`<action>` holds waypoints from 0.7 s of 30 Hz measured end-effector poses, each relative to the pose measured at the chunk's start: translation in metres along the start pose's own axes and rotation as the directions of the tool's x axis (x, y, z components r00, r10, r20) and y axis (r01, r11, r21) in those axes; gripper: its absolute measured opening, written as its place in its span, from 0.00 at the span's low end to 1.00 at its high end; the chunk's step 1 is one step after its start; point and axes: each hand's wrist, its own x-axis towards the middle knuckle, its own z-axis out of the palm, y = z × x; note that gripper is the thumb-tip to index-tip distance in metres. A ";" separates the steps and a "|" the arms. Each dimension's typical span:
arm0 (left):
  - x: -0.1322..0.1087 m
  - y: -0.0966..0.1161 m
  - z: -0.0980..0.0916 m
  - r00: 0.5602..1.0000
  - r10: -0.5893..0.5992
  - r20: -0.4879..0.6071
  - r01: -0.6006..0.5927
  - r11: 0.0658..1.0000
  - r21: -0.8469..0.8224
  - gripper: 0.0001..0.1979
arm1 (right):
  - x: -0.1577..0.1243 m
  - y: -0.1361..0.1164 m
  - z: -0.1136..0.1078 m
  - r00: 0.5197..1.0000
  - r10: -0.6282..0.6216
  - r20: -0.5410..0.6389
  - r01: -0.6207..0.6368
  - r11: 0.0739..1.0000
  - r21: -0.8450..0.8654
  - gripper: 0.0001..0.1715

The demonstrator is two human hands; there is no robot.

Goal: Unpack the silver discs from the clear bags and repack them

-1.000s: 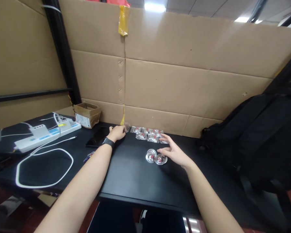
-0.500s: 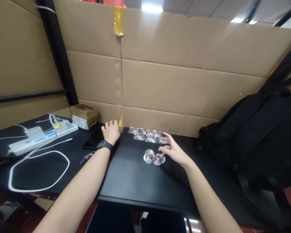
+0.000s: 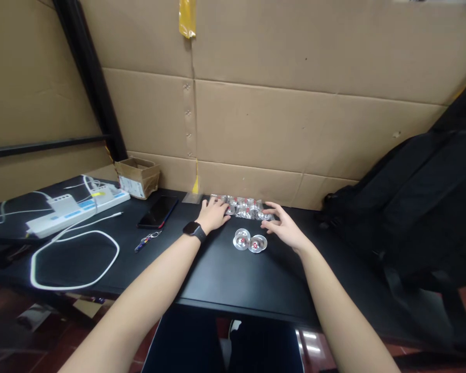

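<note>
Several small clear packets with red-and-silver parts (image 3: 244,206) lie in a cluster near the back of the black table (image 3: 225,280). My left hand (image 3: 214,215), with a dark watch on its wrist, rests with fingers spread on the cluster's left end. At the cluster's right end my right hand (image 3: 283,226) lies flat with fingers apart, touching the packets. Two unwrapped silver discs with red centres (image 3: 250,242) sit side by side just in front, between my hands. An empty clear wrapper (image 3: 190,197) lies by the cardboard wall.
A black phone (image 3: 158,211) and a small keychain (image 3: 146,241) lie left of my left hand. Further left are a white power strip (image 3: 77,207), a looped white cable (image 3: 73,259) and a small cardboard box (image 3: 137,177). A black backpack (image 3: 407,207) fills the right side. Cardboard walls stand behind.
My left hand left the spot by the cardboard wall and moved right onto the packet cluster. My right hand slid slightly forward onto the packets. The camera tilted down.
</note>
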 end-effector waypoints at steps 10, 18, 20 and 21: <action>0.002 -0.033 -0.013 0.983 -0.029 0.182 0.056 0.988 -0.146 0.17 | 0.001 0.001 -0.001 1.000 -0.005 0.005 0.005 1.000 -0.018 0.34; 0.000 -0.030 -0.015 0.996 -0.088 0.033 0.085 0.993 0.086 0.16 | 0.004 0.007 0.005 0.995 -0.097 -0.023 0.094 0.989 -0.116 0.25; -0.001 -0.024 -0.014 0.996 -0.093 -0.005 0.093 0.988 0.126 0.15 | 0.003 0.006 0.008 0.994 -0.107 -0.032 0.102 0.984 -0.143 0.24; -0.001 -0.022 -0.014 0.995 -0.095 -0.012 0.096 0.986 0.137 0.15 | 0.003 0.005 0.008 0.993 -0.108 -0.038 0.101 0.983 -0.152 0.24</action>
